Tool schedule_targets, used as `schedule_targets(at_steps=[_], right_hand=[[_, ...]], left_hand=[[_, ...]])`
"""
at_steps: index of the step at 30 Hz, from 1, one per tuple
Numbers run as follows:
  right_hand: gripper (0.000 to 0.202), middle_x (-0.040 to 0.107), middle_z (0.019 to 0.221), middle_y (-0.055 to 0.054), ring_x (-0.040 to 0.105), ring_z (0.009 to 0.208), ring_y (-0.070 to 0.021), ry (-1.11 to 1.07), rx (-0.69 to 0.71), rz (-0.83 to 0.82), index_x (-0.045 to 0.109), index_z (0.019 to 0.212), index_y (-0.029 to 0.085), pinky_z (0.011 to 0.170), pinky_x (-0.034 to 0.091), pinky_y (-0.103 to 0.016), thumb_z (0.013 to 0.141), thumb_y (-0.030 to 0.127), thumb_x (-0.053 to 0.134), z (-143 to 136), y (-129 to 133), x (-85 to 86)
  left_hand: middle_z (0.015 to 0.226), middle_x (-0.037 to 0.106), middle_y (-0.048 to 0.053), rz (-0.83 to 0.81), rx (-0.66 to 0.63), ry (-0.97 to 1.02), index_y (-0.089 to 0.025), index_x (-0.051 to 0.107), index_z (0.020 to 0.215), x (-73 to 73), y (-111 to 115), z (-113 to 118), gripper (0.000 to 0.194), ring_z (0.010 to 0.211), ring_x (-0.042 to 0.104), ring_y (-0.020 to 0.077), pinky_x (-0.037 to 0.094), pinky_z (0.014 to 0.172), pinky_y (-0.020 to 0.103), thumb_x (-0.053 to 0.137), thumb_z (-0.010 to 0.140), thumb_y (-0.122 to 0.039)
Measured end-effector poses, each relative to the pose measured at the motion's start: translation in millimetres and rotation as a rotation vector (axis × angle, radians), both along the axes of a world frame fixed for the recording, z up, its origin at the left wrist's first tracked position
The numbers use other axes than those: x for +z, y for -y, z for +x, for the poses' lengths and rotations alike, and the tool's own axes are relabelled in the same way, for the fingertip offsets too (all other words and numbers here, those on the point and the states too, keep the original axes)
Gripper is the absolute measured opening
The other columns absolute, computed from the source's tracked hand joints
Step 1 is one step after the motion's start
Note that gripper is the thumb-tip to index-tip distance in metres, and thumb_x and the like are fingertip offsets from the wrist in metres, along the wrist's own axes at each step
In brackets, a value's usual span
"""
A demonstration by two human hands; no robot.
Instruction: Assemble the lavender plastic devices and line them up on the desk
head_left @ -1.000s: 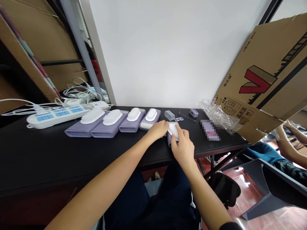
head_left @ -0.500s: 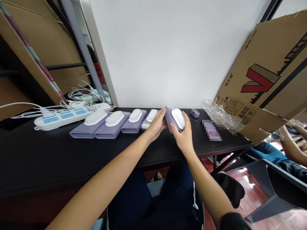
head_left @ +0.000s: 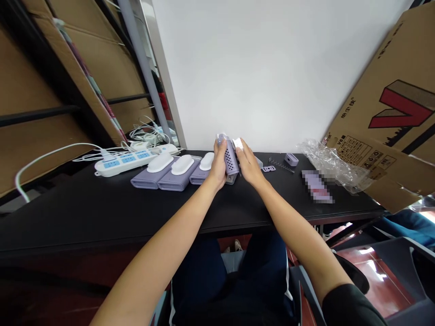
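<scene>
Above the black table, my left hand (head_left: 219, 165) is wrapped round a purple case with rows of holes (head_left: 231, 160). My right hand (head_left: 249, 165) grips a white ribbed piece (head_left: 238, 144) on the right side of the case. Purple cases with white oval tops, such as this one (head_left: 181, 165), stand in a row left of my hands. To the right lie a small purple flat part (head_left: 268, 168), a thin spring (head_left: 282, 165) and a small purple block (head_left: 291, 159).
A white power strip (head_left: 132, 160) with cables lies at the back left of the black table (head_left: 102, 217). Crumpled clear plastic (head_left: 335, 167), a blurred purple card (head_left: 317, 186) and a large cardboard box (head_left: 384, 113) are at the right.
The view has shifted, so the table items appear further right. The held case has turned: its holed side now shows more and its white piece less. The flat part and more of the spring have come into view.
</scene>
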State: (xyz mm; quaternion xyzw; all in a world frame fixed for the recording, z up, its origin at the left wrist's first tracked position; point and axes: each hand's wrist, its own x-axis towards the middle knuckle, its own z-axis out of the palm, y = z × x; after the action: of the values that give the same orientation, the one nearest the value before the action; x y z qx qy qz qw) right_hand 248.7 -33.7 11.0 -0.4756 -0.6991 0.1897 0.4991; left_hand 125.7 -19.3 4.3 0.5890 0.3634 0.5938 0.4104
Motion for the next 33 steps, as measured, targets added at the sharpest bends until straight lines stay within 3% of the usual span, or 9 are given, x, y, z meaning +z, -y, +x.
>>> schedule_targets(at_steps=[2,6,13,17,21,23,25,29,33], right_hand=[[0.074,0.05,0.167,-0.008,0.043,0.158,-0.0263,-0.031,0.003,-0.001,0.045,0.164,0.026,0.132,0.033,-0.044,0.105,0.071,0.039,6,-1,-4.4],[0.06,0.069,0.146,-0.005,0.063,0.136,-0.0258,-0.117,0.026,-0.012,0.058,0.149,0.029,0.118,0.049,-0.041,0.104,0.067,0.045,15,3,-6.7],[0.043,0.078,0.11,-0.005,0.069,0.108,-0.025,-0.395,-0.119,0.051,0.07,0.111,0.024,0.103,0.052,-0.04,0.096,0.063,0.06,21,3,-5.2],[0.04,0.072,0.095,-0.002,0.066,0.091,-0.0201,-0.526,-0.11,0.035,0.069,0.098,0.022,0.089,0.052,-0.034,0.089,0.06,0.068,24,2,-1.7],[0.04,0.065,0.083,0.002,0.062,0.079,-0.0164,-0.641,-0.13,0.067,0.066,0.092,0.022,0.076,0.052,-0.031,0.086,0.061,0.072,33,1,7.4],[0.039,0.064,0.08,0.002,0.061,0.074,-0.0156,-0.748,-0.227,0.085,0.064,0.088,0.024,0.068,0.053,-0.029,0.085,0.061,0.072,43,-1,12.6],[0.039,0.065,0.078,0.001,0.059,0.066,-0.0138,-0.871,-0.285,0.049,0.062,0.087,0.024,0.057,0.05,-0.026,0.089,0.063,0.067,54,-3,16.8],[0.039,0.061,0.073,0.003,0.05,0.05,-0.0086,-1.164,-0.205,-0.099,0.058,0.091,0.024,0.039,0.036,-0.019,0.096,0.063,0.058,67,-4,21.7],[0.035,0.059,0.07,0.004,0.051,0.049,-0.0073,-1.239,-0.14,-0.137,0.057,0.09,0.023,0.039,0.037,-0.016,0.098,0.058,0.056,65,-1,23.5]], left_hand=[[0.161,0.056,0.012,0.017,-0.023,0.041,-0.033,0.027,0.167,-2.7,0,3,0.074,0.144,0.061,0.0269,0.055,0.112,0.041,0.026,0.107,-0.075],[0.17,0.046,0.009,0.07,-0.03,0.008,-0.038,0.019,0.17,-5.3,7,9,0.066,0.154,0.051,0.0237,0.046,0.122,0.039,0.034,0.11,-0.064],[0.185,0.014,0.008,0.07,-0.122,-0.109,-0.036,-0.002,0.174,-18.4,16,22,0.095,0.17,0.017,0.0273,0.017,0.137,0.045,0.04,0.101,-0.08],[0.185,0.008,0.009,0.109,-0.176,-0.12,-0.034,-0.011,0.173,-26.0,17,28,0.101,0.171,0.012,0.0277,0.016,0.138,0.047,0.044,0.101,-0.078],[0.184,0.014,0.015,0.227,-0.213,-0.253,-0.031,-0.015,0.173,-28.2,27,28,0.114,0.17,0.019,0.0322,0.021,0.137,0.053,0.058,0.098,-0.075],[0.182,0.02,0.017,0.35,-0.256,-0.418,-0.03,-0.011,0.174,-28.0,36,30,0.117,0.167,0.026,0.0371,0.03,0.133,0.056,0.064,0.094,-0.073],[0.176,0.032,0.018,0.487,-0.312,-0.603,-0.033,-0.004,0.175,-27.8,46,33,0.116,0.158,0.044,0.0408,0.045,0.123,0.057,0.068,0.092,-0.07],[0.162,0.049,0.017,0.742,-0.302,-0.864,-0.035,0.015,0.174,-29.8,58,39,0.105,0.136,0.065,0.0404,0.06,0.103,0.052,0.067,0.091,-0.071],[0.156,0.053,0.018,0.878,-0.244,-0.956,-0.032,0.021,0.173,-33.0,56,39,0.1,0.121,0.074,0.0366,0.062,0.094,0.047,0.064,0.093,-0.072]])
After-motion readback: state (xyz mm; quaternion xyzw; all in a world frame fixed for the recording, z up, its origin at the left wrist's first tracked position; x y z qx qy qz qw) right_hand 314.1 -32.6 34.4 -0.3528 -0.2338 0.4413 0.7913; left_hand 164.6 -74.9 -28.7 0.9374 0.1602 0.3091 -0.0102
